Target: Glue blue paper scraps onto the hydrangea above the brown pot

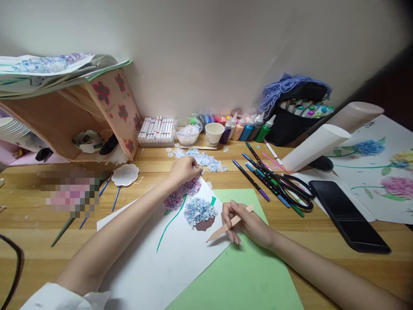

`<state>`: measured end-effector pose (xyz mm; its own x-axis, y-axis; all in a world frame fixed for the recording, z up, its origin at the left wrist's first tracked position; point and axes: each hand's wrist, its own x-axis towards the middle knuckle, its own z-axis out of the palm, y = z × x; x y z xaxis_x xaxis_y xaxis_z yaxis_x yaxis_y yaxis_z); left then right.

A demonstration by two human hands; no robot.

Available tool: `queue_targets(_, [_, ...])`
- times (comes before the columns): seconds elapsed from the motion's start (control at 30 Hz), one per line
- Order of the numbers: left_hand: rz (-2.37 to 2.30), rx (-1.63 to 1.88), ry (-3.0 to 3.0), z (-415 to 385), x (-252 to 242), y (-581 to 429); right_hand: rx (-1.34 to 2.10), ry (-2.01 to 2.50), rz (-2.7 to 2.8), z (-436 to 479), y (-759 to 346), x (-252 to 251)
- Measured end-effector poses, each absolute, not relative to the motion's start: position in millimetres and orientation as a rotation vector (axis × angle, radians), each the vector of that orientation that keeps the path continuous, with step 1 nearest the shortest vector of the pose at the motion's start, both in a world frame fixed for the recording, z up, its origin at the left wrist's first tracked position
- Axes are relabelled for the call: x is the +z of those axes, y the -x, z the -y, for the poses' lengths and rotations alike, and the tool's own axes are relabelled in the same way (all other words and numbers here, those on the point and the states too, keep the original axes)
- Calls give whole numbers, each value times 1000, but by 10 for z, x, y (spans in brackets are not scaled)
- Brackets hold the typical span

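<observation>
Our right fingers [226, 216] are gripping a flat, pointed tan stick [219, 233] over the right edge of the white sheet [145, 275]; our left fingers [193, 164] are curling by its far end, and we honestly can't tell if they're pinching anything. Crinkly pale-blue scraps [211, 162] are lying just beyond the sheet, a smooth paper cup [214, 137] standing behind them. Our left arm [112, 232] is kinda blocking the sheet's left side. On the sheet, a ruffled blue flower [200, 209] is touching a flat brown patch [205, 224]. Slim dotted pens [251, 181] and a glossy phone [351, 215] are cluttering the sheet's right.
</observation>
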<state>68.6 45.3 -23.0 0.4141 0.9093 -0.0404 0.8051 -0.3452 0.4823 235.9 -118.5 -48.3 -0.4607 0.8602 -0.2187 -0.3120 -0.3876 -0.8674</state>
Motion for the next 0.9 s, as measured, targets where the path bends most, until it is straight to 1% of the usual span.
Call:
queue_targets(0.13, [-1406, 391, -2219, -522, -245, -700, 1915, 897, 992, 1188, -2374, -469])
queue_targets(0.23, [-1316, 650, -2136, -548, -236, -677, 1899, 886, 990, 1189, -2385, -474])
queue_targets(0.3, [-1193, 834, -1963, -486, -187, -639, 1880, 897, 986, 1194, -2391, -483])
queue_targets(0.33, [-1122, 871, -1859, -417, -149, -610, 1858, 902, 984, 1198, -2394, -487])
queue_targets(0.37, [-1058, 863, -1759, -321, -107, -572, 1819, 904, 978, 1202, -2396, -490])
queue_targets(0.47, [-976, 688, -1628, 92, 8, -419, 1617, 912, 933, 1211, -2407, -489])
queue_targets(0.57, [-1045, 591, -1690, 538, 37, -262, 1436, 950, 912, 1215, -2419, -485])
queue_targets(0.67, [-1041, 532, -1781, 840, -31, -172, 1364, 989, 984, 1234, -2419, -495])
queue_targets(0.77, [-1058, 539, -1879, 964, -131, -154, 1284, 1053, 1110, 1274, -2403, -513])
queue_targets(0.9, [-1142, 655, -1836, 942, -189, -174, 1196, 1103, 1288, 1320, -2383, -521])
